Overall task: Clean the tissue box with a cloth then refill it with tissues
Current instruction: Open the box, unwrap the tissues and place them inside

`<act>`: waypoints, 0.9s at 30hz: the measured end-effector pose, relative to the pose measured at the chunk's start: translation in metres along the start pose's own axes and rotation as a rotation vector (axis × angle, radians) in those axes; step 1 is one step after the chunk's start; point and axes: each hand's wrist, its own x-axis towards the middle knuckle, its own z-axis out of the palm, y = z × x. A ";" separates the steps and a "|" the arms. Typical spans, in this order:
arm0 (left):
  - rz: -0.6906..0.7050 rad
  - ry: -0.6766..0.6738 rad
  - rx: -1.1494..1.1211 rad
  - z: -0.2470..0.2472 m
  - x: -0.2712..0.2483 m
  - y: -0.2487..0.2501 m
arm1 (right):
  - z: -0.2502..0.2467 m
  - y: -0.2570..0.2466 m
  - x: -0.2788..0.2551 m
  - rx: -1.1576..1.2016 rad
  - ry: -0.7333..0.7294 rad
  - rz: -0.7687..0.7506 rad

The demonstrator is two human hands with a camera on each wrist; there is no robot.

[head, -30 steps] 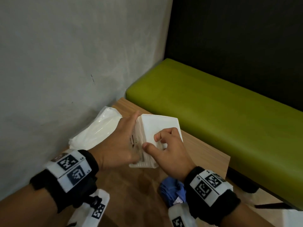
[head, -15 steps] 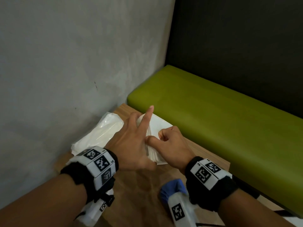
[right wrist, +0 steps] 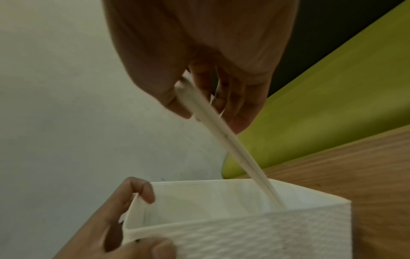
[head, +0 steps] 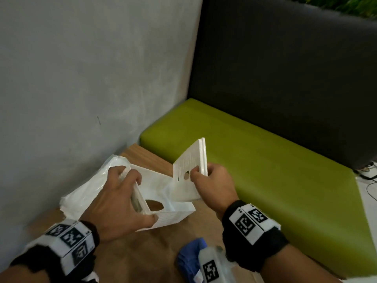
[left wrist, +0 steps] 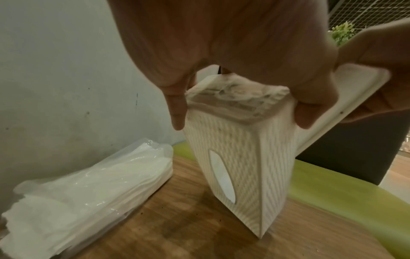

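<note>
My left hand grips the white textured tissue box by its near end, fingers hooked over the rim and thumb on the outer wall. The box rests tilted on the wooden table, its open side up and its oval slot on one face. My right hand pinches the box's flat white cover panel, held up with its lower edge still inside the box. A plastic-wrapped pack of tissues lies against the wall. The blue cloth lies under my right wrist.
A grey wall borders the table on the left. A green bench seat with a dark backrest runs along the table's far and right sides. Cables lie on the floor at the far right.
Both hands were working at the closed box. Now my right hand has pulled the cover panel free and raised it to the right, while my left hand has shifted to grip the opened box.
</note>
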 end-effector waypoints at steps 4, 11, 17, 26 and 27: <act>-0.060 -0.012 0.058 0.003 -0.009 0.005 | -0.008 0.018 0.000 0.011 0.177 0.058; -0.202 -0.043 0.069 0.018 -0.028 0.009 | -0.019 0.044 0.000 0.114 0.407 0.219; -0.276 -0.064 0.158 0.037 -0.038 0.013 | -0.014 0.071 -0.012 0.214 0.486 0.388; -0.430 -0.183 0.183 0.064 -0.056 -0.013 | 0.008 0.115 -0.030 0.401 0.776 0.686; -0.437 -0.194 0.182 0.068 -0.057 -0.019 | 0.012 0.122 -0.030 0.407 0.792 0.719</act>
